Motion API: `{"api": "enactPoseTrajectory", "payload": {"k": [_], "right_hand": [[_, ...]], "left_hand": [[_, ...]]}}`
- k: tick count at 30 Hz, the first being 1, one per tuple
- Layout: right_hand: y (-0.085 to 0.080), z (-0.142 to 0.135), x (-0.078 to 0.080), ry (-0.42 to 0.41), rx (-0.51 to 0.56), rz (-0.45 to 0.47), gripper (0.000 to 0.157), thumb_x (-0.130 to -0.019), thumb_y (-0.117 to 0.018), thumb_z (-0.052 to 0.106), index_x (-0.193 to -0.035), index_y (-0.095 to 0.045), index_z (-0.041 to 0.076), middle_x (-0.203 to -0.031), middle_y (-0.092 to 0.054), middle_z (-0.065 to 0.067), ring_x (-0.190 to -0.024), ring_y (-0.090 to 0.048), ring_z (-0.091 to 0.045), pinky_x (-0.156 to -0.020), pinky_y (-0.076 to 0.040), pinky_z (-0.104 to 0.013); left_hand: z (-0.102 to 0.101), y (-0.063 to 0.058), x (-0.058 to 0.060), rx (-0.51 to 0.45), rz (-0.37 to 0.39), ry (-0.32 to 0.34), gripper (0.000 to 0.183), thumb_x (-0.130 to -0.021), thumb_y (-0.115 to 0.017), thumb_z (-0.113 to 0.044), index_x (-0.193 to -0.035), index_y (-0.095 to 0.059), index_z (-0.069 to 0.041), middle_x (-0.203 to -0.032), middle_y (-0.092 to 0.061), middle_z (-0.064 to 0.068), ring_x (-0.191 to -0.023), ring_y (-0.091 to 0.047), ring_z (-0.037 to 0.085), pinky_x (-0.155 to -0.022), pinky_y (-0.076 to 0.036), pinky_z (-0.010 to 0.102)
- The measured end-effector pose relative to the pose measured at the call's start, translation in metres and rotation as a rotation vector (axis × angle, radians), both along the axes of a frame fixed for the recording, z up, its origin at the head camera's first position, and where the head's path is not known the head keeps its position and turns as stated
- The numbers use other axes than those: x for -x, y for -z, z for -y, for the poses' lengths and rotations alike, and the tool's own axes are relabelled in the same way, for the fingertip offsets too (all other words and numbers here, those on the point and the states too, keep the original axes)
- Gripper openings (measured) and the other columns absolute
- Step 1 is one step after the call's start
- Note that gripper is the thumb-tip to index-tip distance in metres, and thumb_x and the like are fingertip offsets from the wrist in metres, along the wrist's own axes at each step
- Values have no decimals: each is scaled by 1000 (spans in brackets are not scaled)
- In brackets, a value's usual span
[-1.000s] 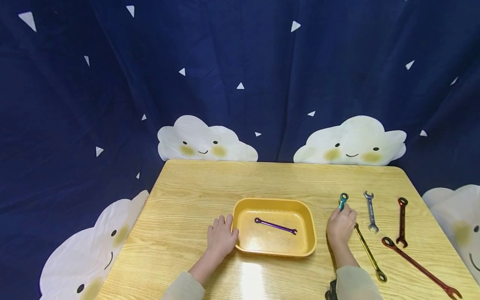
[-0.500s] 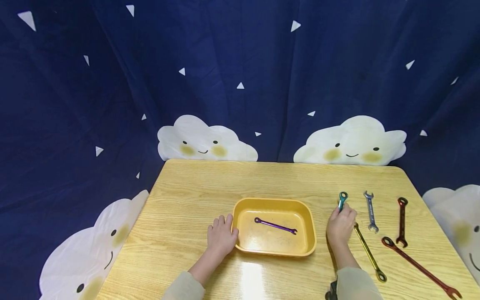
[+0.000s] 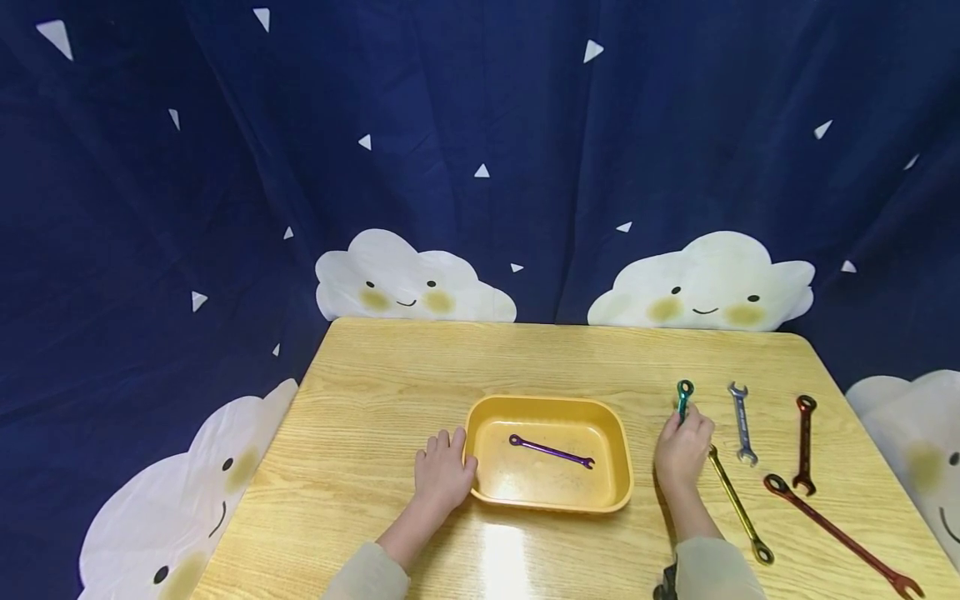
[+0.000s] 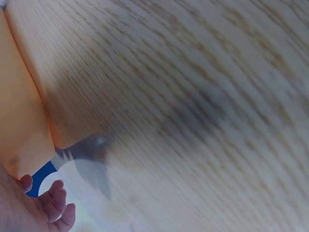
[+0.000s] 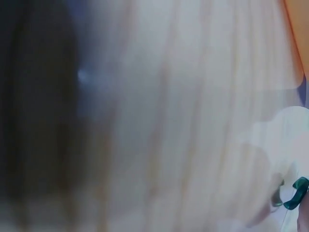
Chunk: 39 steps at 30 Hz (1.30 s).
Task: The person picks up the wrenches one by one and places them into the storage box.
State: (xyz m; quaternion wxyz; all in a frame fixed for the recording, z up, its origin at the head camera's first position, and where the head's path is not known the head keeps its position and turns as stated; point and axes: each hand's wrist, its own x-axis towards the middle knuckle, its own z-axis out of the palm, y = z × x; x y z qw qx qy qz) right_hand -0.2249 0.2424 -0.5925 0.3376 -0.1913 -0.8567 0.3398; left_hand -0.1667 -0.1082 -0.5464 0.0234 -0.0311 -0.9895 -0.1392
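My right hand [image 3: 681, 450] holds a green combination wrench [image 3: 684, 392], right of the yellow tray [image 3: 551, 504]. The wrench's ring end points away past the fingertips, and the hand hides the rest of it. In the right wrist view a green wrench end [image 5: 299, 194] shows at the right edge. My left hand [image 3: 442, 475] rests at the tray's left rim, fingers relaxed and thumb on the rim. Inside the tray lies a purple combination wrench [image 3: 552, 452]. In the left wrist view, the left hand's fingers [image 4: 55, 208] are loosely bent beside the orange-looking tray wall [image 4: 29, 121].
On the right lie a gold wrench [image 3: 738, 504], a silver open-end wrench [image 3: 742, 425], a short red wrench [image 3: 805, 446] and a long red wrench [image 3: 840, 533]. The wooden table [image 3: 390, 367] ends against a dark blue curtain [image 3: 480, 100] printed with clouds.
The ring end of the green wrench has shifted slightly up and left in the head view. Both hands and the tray stay almost where they were.
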Motion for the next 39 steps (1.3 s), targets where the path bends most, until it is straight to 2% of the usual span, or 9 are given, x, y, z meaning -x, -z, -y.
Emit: {"api": "enactPoseTrajectory", "payload": {"k": [8,20,32,39], "right_hand": [[-7,1,1,-6,-3,-45,31,-92,-47,7,-115,-51,-13,-98,-47,-30,-86,-47,-43,-71,-40,-54],[-15,5,2,-23,34,-36,33,-92,-48,8,-117,-51,-12,-101,-47,-30,-89,-48,-43,-75,-42,-52],[-23,9,4,-33,-3,-114,29,-88,-54,5,-113,-55,-11,-93,-49,-30,-82,-49,-42,-70,-41,-53],[-27,10,6,-43,-9,-131,30,-88,-55,4,-114,-55,-11,-95,-50,-30,-81,-50,-42,-67,-41,-52]], "left_hand": [[0,0,0,-1,5,7,31,-84,-48,-31,-110,-46,-13,-90,-45,7,-79,-43,24,-64,-34,38],[0,0,0,14,0,8,31,-84,-46,-32,-109,-46,-13,-93,-47,8,-83,-44,26,-67,-35,41],[0,-3,-1,50,-4,14,31,-83,-46,-32,-108,-47,-14,-96,-48,8,-86,-44,27,-70,-35,42],[0,-4,-1,74,-8,14,33,-83,-45,-33,-110,-46,-14,-98,-48,9,-87,-45,28,-72,-36,43]]}}
